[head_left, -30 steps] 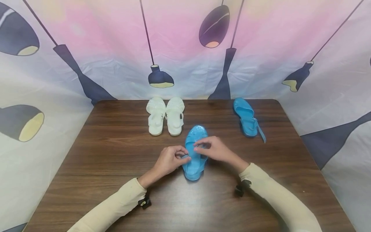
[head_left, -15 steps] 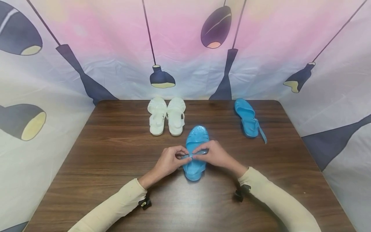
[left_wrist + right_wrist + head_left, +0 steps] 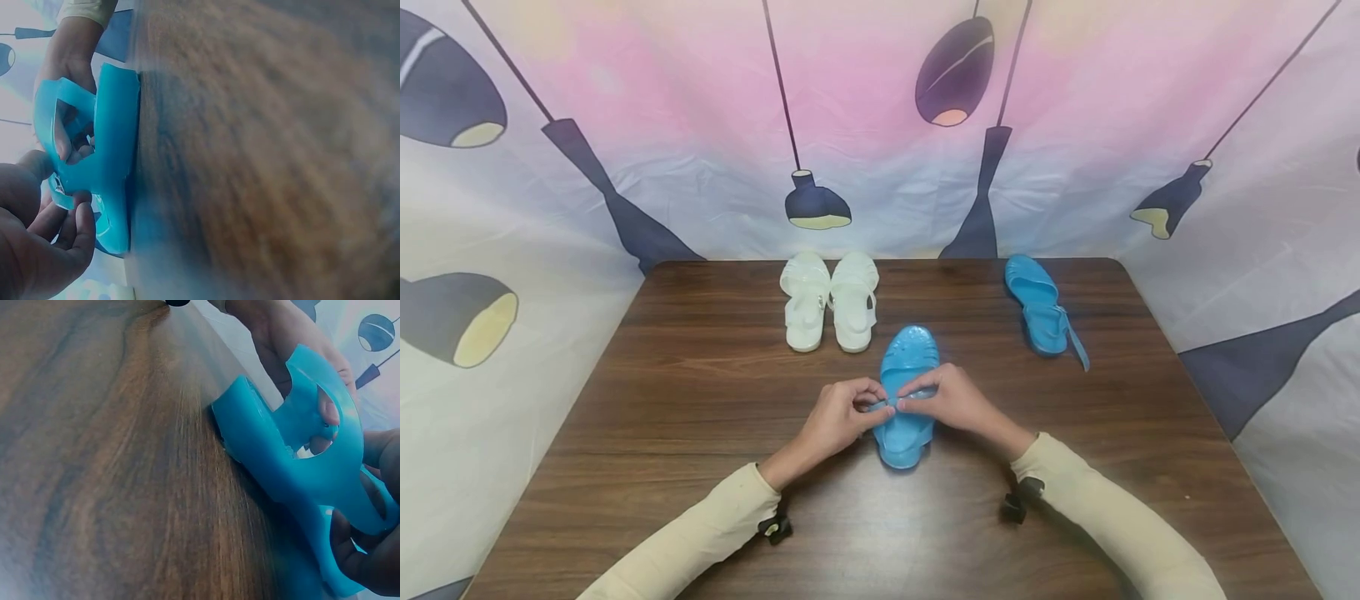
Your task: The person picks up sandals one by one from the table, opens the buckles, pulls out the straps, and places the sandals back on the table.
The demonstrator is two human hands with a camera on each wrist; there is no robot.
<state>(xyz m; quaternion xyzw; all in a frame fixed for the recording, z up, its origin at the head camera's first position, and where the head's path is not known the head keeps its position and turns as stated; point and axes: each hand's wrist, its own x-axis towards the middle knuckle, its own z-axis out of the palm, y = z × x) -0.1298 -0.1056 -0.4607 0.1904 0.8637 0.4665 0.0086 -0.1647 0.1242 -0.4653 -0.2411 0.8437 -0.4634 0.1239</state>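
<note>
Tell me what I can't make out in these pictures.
Left wrist view: whether the near blue sandal has its strap buckled; the left hand partly covers the buckle.
Head view: the buckle, too small.
Right wrist view: much of the right hand, cut off by the right edge.
Left wrist view: much of the table, blurred.

left hand [image 3: 841, 408] + right hand [image 3: 955, 397] grip blue sandal [image 3: 907, 432] | white sandals [image 3: 850, 308] beyond
</note>
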